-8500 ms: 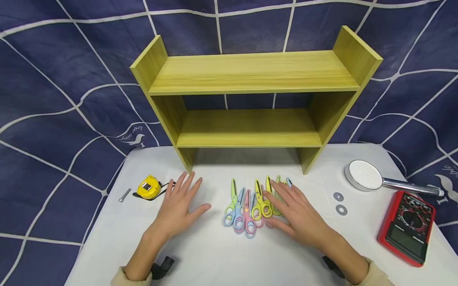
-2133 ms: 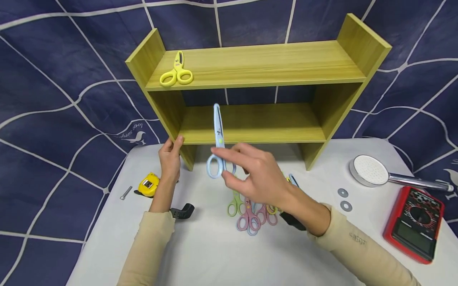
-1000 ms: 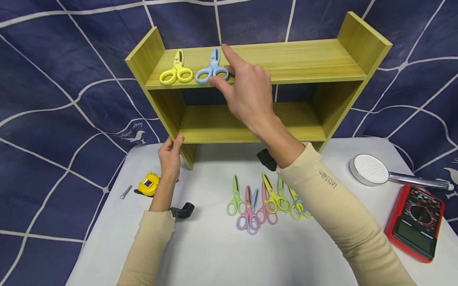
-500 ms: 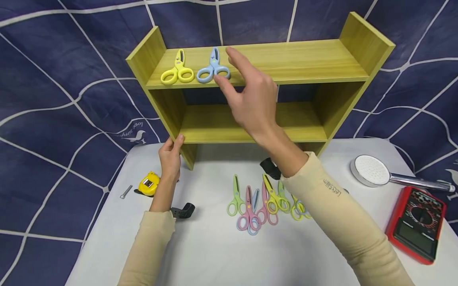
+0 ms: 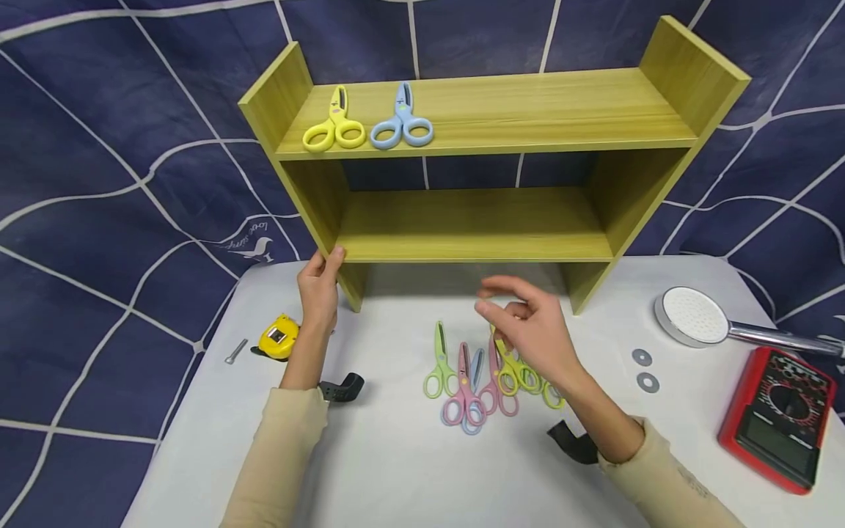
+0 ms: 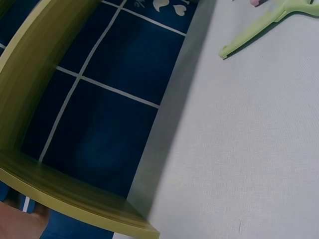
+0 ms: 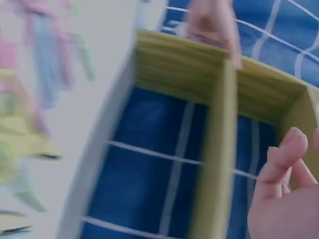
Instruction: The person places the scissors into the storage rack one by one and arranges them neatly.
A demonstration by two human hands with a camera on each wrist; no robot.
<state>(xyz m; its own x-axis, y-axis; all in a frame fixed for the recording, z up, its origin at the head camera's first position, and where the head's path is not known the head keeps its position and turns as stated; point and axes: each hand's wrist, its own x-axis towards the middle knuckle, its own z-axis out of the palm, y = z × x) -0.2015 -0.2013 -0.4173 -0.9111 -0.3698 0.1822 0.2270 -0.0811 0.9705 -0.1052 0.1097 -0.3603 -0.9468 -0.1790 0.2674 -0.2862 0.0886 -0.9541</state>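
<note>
My left hand [image 5: 320, 293] grips the left side panel of a two-tier wooden shelf [image 5: 475, 224], thumb on its front edge. On the upper board lie yellow scissors [image 5: 335, 125] and, to their right, light blue scissors [image 5: 402, 121]. My right hand [image 5: 538, 334] hovers over the table with fingers loosely bent and nothing between them. Partly behind it is a cluster of scissors: yellow scissors [image 5: 507, 372], pink scissors [image 5: 464, 392] overlapping light blue ones, and green scissors [image 5: 440, 364] at its left end. In the right wrist view the cluster is blurred.
Left of the left forearm are a yellow tape measure [image 5: 278, 337] and a bolt [image 5: 235, 351]. On the right lie two grey washers [image 5: 648, 382], a shower head [image 5: 693, 317] and a red multimeter [image 5: 779, 418]. A patterned dark blue cloth [image 5: 99, 242] hangs behind the table.
Yellow and light blue scissors have come onto the upper board. The right hand let go of the light blue pair there, then moved back down over the cluster. The left hand keeps holding the side panel.
</note>
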